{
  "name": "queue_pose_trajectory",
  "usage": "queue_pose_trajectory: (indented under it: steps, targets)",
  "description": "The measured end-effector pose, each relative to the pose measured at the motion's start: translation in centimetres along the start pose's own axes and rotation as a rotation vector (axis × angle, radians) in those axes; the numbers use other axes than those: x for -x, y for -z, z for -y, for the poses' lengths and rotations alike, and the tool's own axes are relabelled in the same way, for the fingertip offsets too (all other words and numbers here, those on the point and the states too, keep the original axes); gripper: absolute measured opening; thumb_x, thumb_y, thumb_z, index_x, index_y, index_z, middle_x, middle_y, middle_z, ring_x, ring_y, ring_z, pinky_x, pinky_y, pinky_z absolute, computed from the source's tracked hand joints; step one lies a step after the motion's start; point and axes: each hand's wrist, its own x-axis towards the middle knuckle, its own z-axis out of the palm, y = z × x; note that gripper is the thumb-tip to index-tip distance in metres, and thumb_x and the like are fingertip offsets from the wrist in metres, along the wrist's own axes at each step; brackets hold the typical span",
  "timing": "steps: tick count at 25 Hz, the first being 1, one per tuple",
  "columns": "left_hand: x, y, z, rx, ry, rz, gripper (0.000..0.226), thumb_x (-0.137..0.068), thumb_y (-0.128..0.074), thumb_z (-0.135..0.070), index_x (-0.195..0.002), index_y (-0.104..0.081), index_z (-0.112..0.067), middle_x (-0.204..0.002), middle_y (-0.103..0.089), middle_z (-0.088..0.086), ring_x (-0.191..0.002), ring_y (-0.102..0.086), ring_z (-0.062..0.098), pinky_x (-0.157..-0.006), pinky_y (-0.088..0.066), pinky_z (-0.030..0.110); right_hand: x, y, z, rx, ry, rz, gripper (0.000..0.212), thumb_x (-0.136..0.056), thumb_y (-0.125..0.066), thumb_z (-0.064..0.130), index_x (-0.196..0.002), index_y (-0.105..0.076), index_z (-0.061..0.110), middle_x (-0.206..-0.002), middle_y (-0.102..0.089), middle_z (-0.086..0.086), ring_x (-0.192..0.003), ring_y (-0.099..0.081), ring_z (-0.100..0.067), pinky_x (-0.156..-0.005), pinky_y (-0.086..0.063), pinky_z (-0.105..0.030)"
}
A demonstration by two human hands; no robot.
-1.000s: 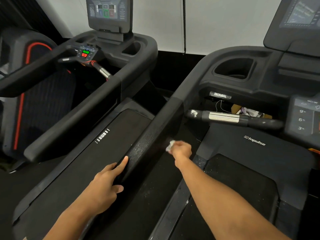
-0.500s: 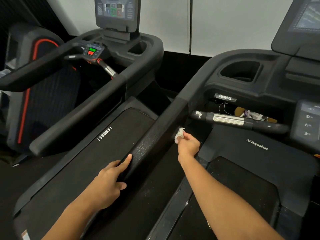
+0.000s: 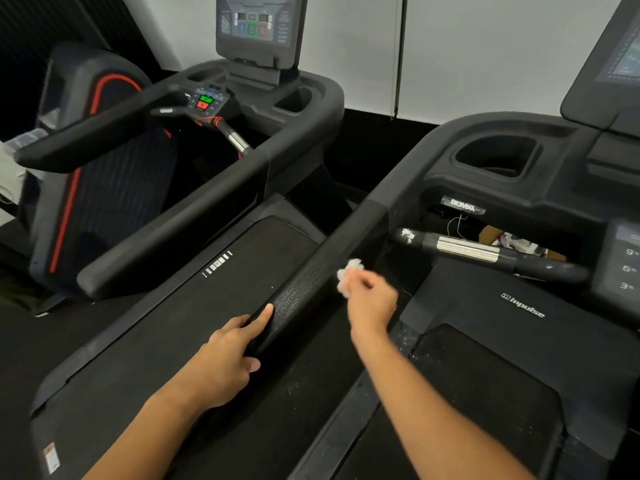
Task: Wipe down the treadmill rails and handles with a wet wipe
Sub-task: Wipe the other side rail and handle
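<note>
A long black side rail (image 3: 311,278) of the right treadmill runs diagonally up the middle of the view. My left hand (image 3: 228,355) rests on the rail's near end, fingers laid along its left side and thumb underneath. My right hand (image 3: 370,303) pinches a crumpled white wet wipe (image 3: 348,275) against the rail's right side, a little farther up. A front handle (image 3: 485,251) with a silver sensor strip sticks out under the console, with white residue on its left tip.
A second treadmill stands on the left, with its own black rail (image 3: 173,230), belt (image 3: 194,306), console screen (image 3: 259,26) and green and red buttons (image 3: 204,102). The right treadmill has a cup holder (image 3: 495,157), a motor cover (image 3: 519,306) and a keypad (image 3: 627,265).
My right hand slid the wipe up the rail and then back down toward me. My left hand stayed on the rail's near end.
</note>
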Motion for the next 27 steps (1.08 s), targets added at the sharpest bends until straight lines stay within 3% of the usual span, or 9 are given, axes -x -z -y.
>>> queue_pose_trajectory:
  steps: [4, 7, 11, 13, 15, 17, 19, 23, 27]
  targets:
    - [0.0, 0.0, -0.1, -0.018, -0.004, -0.009, 0.093, -0.093, -0.061, -0.017, -0.15, 0.002, -0.056, -0.16, -0.017, -0.005, -0.145, -0.024, 0.022, -0.117, -0.029, 0.041, -6.1, 0.6, 4.3, 0.072, 0.115, -0.12, 0.022, -0.089, -0.07, 0.016, -0.11, -0.069, 0.021, -0.081, -0.07, 0.011, -0.087, -0.071, -0.014, -0.096, -0.054, -0.04]
    - [0.0, -0.1, -0.2, 0.002, -0.001, -0.007, 0.092, -0.093, -0.061, -0.016, -0.15, -0.001, -0.056, -0.161, -0.016, -0.005, -0.146, -0.022, 0.024, -0.116, -0.027, 0.042, -2.9, 0.3, 4.2, 0.223, 0.274, -0.054, 0.014, -0.089, -0.069, 0.017, -0.102, -0.074, 0.016, -0.086, -0.065, 0.013, -0.089, -0.067, -0.007, -0.091, -0.053, -0.034]
    - [0.5, 0.0, -0.1, 0.066, -0.007, -0.049, 0.094, -0.091, -0.066, -0.018, -0.154, -0.002, -0.046, -0.159, -0.025, -0.006, -0.144, -0.027, 0.021, -0.116, -0.029, 0.04, 8.7, -1.6, -0.6, 0.441, 0.668, 0.348, 0.013, -0.086, -0.075, 0.01, -0.099, -0.077, 0.014, -0.098, -0.063, 0.006, -0.087, -0.057, -0.009, -0.076, -0.053, -0.023]
    - [1.5, -0.2, 0.5, 0.126, 0.023, -0.083, 0.1, -0.088, -0.071, -0.022, -0.155, 0.001, -0.041, -0.155, -0.032, -0.006, -0.142, -0.031, 0.018, -0.115, -0.032, 0.037, 12.0, -1.6, -2.0, 0.504, 0.825, 0.544, 0.022, -0.087, -0.073, 0.009, -0.109, -0.075, 0.016, -0.105, -0.06, 0.005, -0.095, -0.053, -0.01, -0.081, -0.051, -0.016]
    - [3.0, -0.6, 1.4, 0.109, 0.067, -0.083, 0.102, -0.087, -0.072, -0.026, -0.156, 0.002, -0.04, -0.154, -0.03, -0.009, -0.14, -0.032, 0.017, -0.114, -0.033, 0.036, 10.4, -1.1, -1.0, 0.528, 0.82, 0.672, 0.018, -0.09, -0.067, 0.013, -0.107, -0.075, 0.016, -0.105, -0.06, 0.001, -0.096, -0.054, -0.01, -0.087, -0.052, -0.022]
    - [4.3, -1.1, 2.0, 0.06, 0.088, -0.091, 0.097, -0.088, -0.07, -0.027, -0.156, -0.001, -0.038, -0.156, -0.025, -0.012, -0.139, -0.032, 0.017, -0.113, -0.033, 0.034, 6.2, -0.6, 1.7, 0.662, 0.839, 0.617, 0.013, -0.09, -0.064, 0.009, -0.096, -0.075, 0.008, -0.097, -0.061, -0.011, -0.089, -0.059, -0.024, -0.082, -0.054, -0.045]
    - [4.9, -1.3, 2.4, 0.048, 0.083, -0.121, 0.091, -0.089, -0.068, -0.026, -0.157, -0.008, -0.032, -0.158, -0.023, -0.011, -0.141, -0.03, 0.017, -0.113, -0.031, 0.033, 0.3, -0.8, 5.2, 0.829, 0.922, 0.425, 0.013, -0.088, -0.062, 0.0, -0.091, -0.074, -0.001, -0.088, -0.062, -0.026, -0.081, -0.061, -0.043, -0.077, -0.054, -0.052]
    - [5.9, -1.1, 3.2, 0.086, 0.142, -0.15, 0.087, -0.089, -0.07, -0.031, -0.157, -0.016, -0.028, -0.153, -0.035, -0.005, -0.139, -0.035, 0.02, -0.112, -0.035, 0.038, -4.4, -2.9, 8.9, 1.097, 0.714, 0.306, 0.022, -0.091, -0.058, 0.002, -0.105, -0.074, -0.001, -0.108, -0.059, -0.026, -0.099, -0.059, -0.045, -0.09, -0.05, -0.041]
    - [8.3, -1.9, 5.9, 0.223, 0.282, -0.202, 0.091, -0.086, -0.073, -0.038, -0.157, -0.018, -0.025, -0.148, -0.043, 0.0, -0.138, -0.038, 0.021, -0.111, -0.036, 0.036, 8.8, -5.3, 3.8, 1.143, 0.951, 0.607, 0.031, -0.085, -0.057, 0.002, -0.107, -0.075, 0.014, -0.101, -0.057, -0.017, -0.087, -0.057, -0.036, -0.07, -0.039, -0.031]
